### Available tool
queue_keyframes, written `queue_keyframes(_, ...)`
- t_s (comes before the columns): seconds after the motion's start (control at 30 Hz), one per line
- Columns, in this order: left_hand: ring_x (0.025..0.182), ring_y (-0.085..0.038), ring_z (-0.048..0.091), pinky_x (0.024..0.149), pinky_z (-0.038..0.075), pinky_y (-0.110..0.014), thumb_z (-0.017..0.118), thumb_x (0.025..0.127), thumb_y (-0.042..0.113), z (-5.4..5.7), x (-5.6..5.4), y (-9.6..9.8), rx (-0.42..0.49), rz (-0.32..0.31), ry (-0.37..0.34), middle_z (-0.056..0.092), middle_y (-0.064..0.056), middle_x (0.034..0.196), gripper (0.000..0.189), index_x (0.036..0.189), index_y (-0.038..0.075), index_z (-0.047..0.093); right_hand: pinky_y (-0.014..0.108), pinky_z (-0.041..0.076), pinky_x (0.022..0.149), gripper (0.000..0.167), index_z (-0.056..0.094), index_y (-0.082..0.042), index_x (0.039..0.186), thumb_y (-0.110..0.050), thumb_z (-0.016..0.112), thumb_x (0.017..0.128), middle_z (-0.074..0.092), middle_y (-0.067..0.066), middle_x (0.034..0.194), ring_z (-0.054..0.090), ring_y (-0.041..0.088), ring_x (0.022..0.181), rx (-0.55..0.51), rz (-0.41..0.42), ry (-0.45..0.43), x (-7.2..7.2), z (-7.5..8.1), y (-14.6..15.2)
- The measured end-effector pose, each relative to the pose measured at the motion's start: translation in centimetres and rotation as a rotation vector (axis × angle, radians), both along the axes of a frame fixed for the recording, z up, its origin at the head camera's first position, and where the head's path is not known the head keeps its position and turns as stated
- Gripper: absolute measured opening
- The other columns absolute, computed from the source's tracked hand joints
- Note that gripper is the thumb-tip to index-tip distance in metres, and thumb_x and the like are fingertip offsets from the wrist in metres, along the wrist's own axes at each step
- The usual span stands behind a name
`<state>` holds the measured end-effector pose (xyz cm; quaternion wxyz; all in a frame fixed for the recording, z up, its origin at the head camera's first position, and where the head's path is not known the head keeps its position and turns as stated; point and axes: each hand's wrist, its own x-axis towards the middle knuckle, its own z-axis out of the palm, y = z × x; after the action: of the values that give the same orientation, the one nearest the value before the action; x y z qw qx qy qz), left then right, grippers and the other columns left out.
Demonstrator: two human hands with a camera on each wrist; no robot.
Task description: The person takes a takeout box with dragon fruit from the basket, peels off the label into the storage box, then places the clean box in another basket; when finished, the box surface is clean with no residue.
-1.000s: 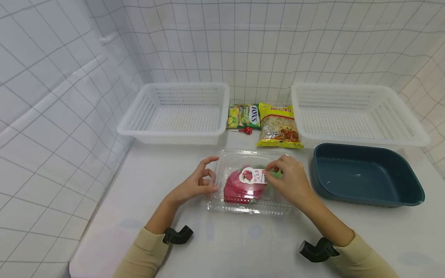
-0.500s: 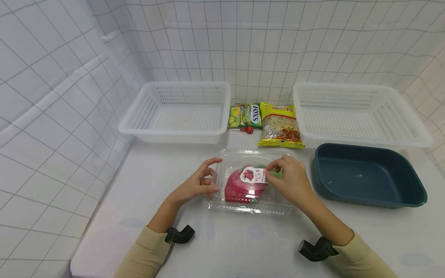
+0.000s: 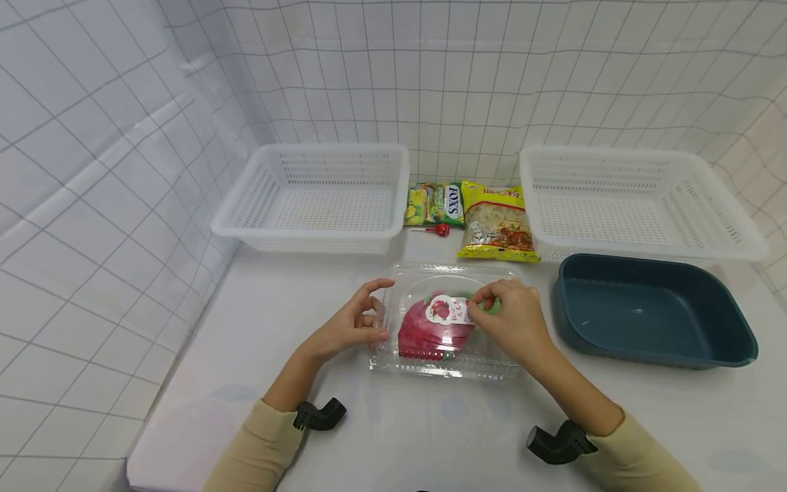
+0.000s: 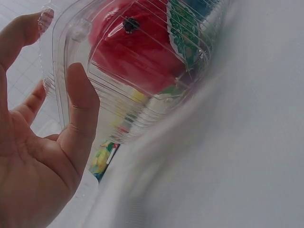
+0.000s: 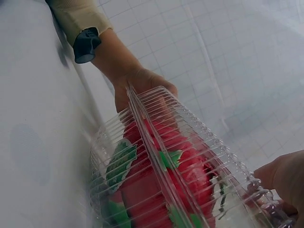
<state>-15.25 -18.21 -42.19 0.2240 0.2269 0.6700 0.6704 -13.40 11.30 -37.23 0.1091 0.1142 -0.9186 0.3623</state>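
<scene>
A clear plastic clamshell box stands on the table, with pink-red dragon fruit inside. My left hand holds its left side, thumb and fingers spread along the rim; the left wrist view shows the thumb against the clear wall of the box. On the lid is a white label printed with a red fruit. My right hand pinches the label's right end between thumb and index finger. That end looks bent up from the lid. In the right wrist view the right hand shows only partly, behind the box.
Two white perforated baskets stand at the back left and right. Between them lie a green candy bag, a red lollipop and a yellow food packet. A dark teal basin stands close on the right.
The right fingertips have shifted slightly left over the lid, and the label's right end now looks more curled. The left hand keeps its place on the box.
</scene>
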Motion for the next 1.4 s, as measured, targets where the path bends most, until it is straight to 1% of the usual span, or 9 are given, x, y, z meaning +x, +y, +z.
queue_keyframes(0.13, 0.063, -0.011, 0.053, 0.059, 0.050, -0.022, 0.078, 0.083, 0.022, 0.04, 0.00, 0.04, -0.006, 0.001, 0.004, 0.039, -0.014, 0.100, 0.087, 0.149, 0.015, 0.023, 0.043, 0.034, 0.077, 0.003, 0.071, -0.007, 0.076, -0.009, 0.071, 0.079, 0.059, -0.003, 0.065, 0.047, 0.020, 0.064, -0.043, 0.003, 0.046, 0.20, -0.06, -0.17)
queue_keyframes(0.23, 0.063, -0.011, 0.053, 0.059, 0.050, -0.022, 0.078, 0.083, 0.022, 0.04, 0.01, 0.04, -0.006, 0.001, 0.002, 0.039, -0.015, 0.100, 0.086, 0.149, 0.015, 0.023, 0.038, 0.032, 0.069, 0.003, 0.071, -0.006, 0.077, -0.008, 0.071, 0.079, 0.061, -0.002, 0.064, 0.044, 0.018, 0.061, -0.055, 0.003, 0.073, 0.25, -0.12, -0.22)
queue_keyframes(0.3, 0.063, -0.011, 0.053, 0.059, 0.050, -0.022, 0.078, 0.083, 0.022, 0.03, 0.01, 0.03, -0.006, 0.002, 0.001, 0.039, -0.015, 0.100, 0.086, 0.149, 0.015, 0.023, 0.037, 0.032, 0.067, 0.004, 0.071, -0.005, 0.077, -0.009, 0.072, 0.079, 0.061, -0.002, 0.064, 0.044, 0.017, 0.061, -0.048, 0.001, 0.086, 0.26, -0.18, -0.23)
queue_keyframes(0.5, 0.063, -0.011, 0.053, 0.059, 0.051, -0.022, 0.078, 0.083, 0.021, 0.05, 0.08, 0.03, -0.008, 0.003, -0.004, 0.039, -0.015, 0.099, 0.086, 0.149, 0.015, 0.023, 0.036, 0.031, 0.066, 0.005, 0.073, -0.005, 0.081, -0.009, 0.073, 0.080, 0.062, 0.000, 0.067, 0.044, 0.017, 0.063, -0.026, 0.008, 0.110, 0.30, -0.24, -0.21)
queue_keyframes(0.8, 0.062, -0.011, 0.053, 0.058, 0.050, -0.022, 0.078, 0.083, 0.021, 0.00, 0.03, 0.02, -0.003, 0.004, -0.004, 0.039, -0.017, 0.099, 0.087, 0.149, 0.015, 0.023, 0.037, 0.033, 0.067, 0.005, 0.073, -0.005, 0.084, -0.004, 0.075, 0.080, 0.067, 0.001, 0.075, 0.048, 0.018, 0.069, -0.048, 0.045, 0.147, 0.30, -0.33, -0.17)
queue_keyframes(0.97, 0.062, -0.011, 0.053, 0.059, 0.050, -0.021, 0.078, 0.083, 0.020, 0.03, 0.06, 0.02, -0.003, 0.004, -0.008, 0.038, -0.017, 0.099, 0.086, 0.150, 0.015, 0.023, 0.036, 0.035, 0.067, 0.006, 0.073, -0.006, 0.084, -0.002, 0.074, 0.079, 0.067, 0.001, 0.076, 0.050, 0.018, 0.069, -0.057, 0.058, 0.151, 0.32, -0.36, -0.13)
queue_keyframes(1.1, 0.062, -0.011, 0.053, 0.059, 0.050, -0.022, 0.078, 0.083, 0.020, 0.04, 0.06, 0.02, 0.000, 0.003, -0.011, 0.038, -0.016, 0.099, 0.087, 0.150, 0.015, 0.023, 0.034, 0.038, 0.063, 0.008, 0.074, -0.007, 0.084, -0.001, 0.074, 0.078, 0.065, 0.000, 0.074, 0.050, 0.018, 0.069, -0.065, 0.061, 0.165, 0.40, -0.29, -0.09)
queue_keyframes(1.3, 0.062, -0.010, 0.053, 0.059, 0.051, -0.022, 0.078, 0.083, 0.021, -0.02, -0.02, 0.00, -0.001, 0.003, -0.010, 0.038, -0.015, 0.099, 0.087, 0.150, 0.015, 0.022, 0.030, 0.041, 0.059, 0.011, 0.074, -0.006, 0.084, 0.001, 0.076, 0.076, 0.065, 0.000, 0.075, 0.052, 0.014, 0.069, -0.101, 0.068, 0.234, 0.37, -0.33, -0.09)
queue_keyframes(1.4, 0.062, -0.010, 0.053, 0.059, 0.051, -0.022, 0.078, 0.083, 0.020, -0.03, -0.03, -0.01, -0.002, 0.004, -0.011, 0.038, -0.015, 0.099, 0.087, 0.150, 0.015, 0.023, 0.030, 0.043, 0.058, 0.012, 0.074, -0.005, 0.084, 0.002, 0.078, 0.075, 0.067, 0.001, 0.076, 0.054, 0.014, 0.070, -0.118, 0.072, 0.264, 0.35, -0.38, -0.13)
